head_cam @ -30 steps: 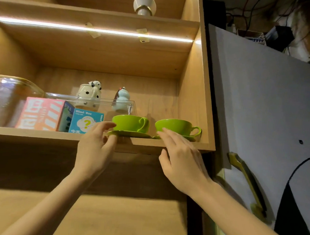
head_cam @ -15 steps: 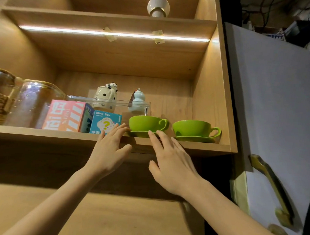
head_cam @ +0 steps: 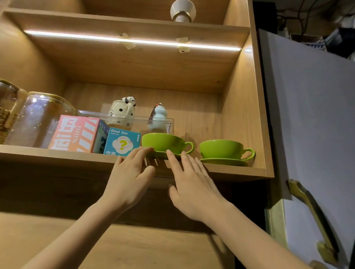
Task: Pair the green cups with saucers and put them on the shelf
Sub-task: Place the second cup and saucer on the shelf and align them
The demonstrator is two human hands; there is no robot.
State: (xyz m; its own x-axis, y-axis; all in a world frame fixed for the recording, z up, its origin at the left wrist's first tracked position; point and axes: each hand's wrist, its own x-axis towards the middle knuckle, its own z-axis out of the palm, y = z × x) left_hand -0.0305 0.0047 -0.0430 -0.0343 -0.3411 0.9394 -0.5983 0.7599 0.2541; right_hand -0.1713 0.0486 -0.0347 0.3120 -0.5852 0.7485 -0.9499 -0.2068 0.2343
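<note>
Two green cups stand on green saucers on the wooden shelf (head_cam: pixel 228 170). The left cup (head_cam: pixel 164 142) sits on its saucer (head_cam: pixel 161 155) near the shelf's front edge; the right cup (head_cam: pixel 222 149) rests on its saucer (head_cam: pixel 224 161) beside the cabinet's right wall. Both handles point right. My left hand (head_cam: pixel 130 173) and my right hand (head_cam: pixel 190 181) are raised in front of the left cup, fingers spread, fingertips at the saucer's front rim. Neither hand holds anything.
Left of the cups stand a blue "Blind Box" carton (head_cam: pixel 121 142), a pink box (head_cam: pixel 75 134) and glass jars (head_cam: pixel 37 118). Behind them a clear tray (head_cam: pixel 132 120) holds two small figurines. An open grey cabinet door (head_cam: pixel 315 120) with a brass handle hangs at the right.
My left hand let go of the left saucer and opened. My right hand shifted left from the right saucer to the left one. The view moved, so the shelf now sits further right in the frame.
</note>
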